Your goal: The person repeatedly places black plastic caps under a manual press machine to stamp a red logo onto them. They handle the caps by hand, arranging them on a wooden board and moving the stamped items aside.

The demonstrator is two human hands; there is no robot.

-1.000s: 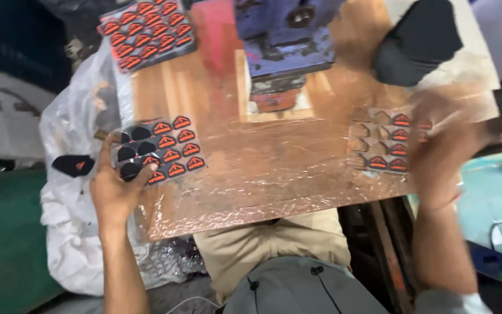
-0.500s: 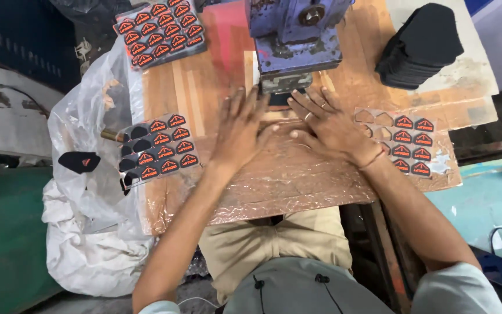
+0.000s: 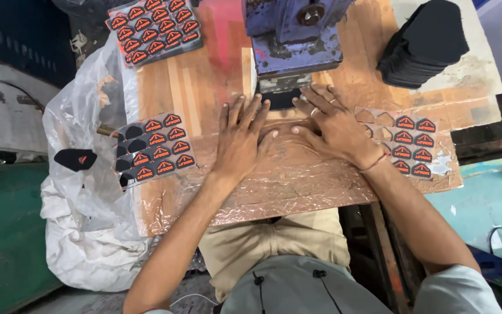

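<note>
Both hands lie flat, fingers spread, gripping nothing: left hand (image 3: 240, 139) and right hand (image 3: 332, 125) press the small black piece (image 3: 279, 99) beneath the blue metal press (image 3: 291, 35), apparently steadying it on the foil-covered wooden bench (image 3: 297, 180).

Blue press (image 3: 295, 35): top cut off by frame edge. Black piece (image 3: 281, 99) under press: mostly hidden by press and fingertips. Upper badge sheet (image 3: 153, 29): top cropped. Badge markings: too small to read. Black stack (image 3: 428, 43): count unclear.
</note>
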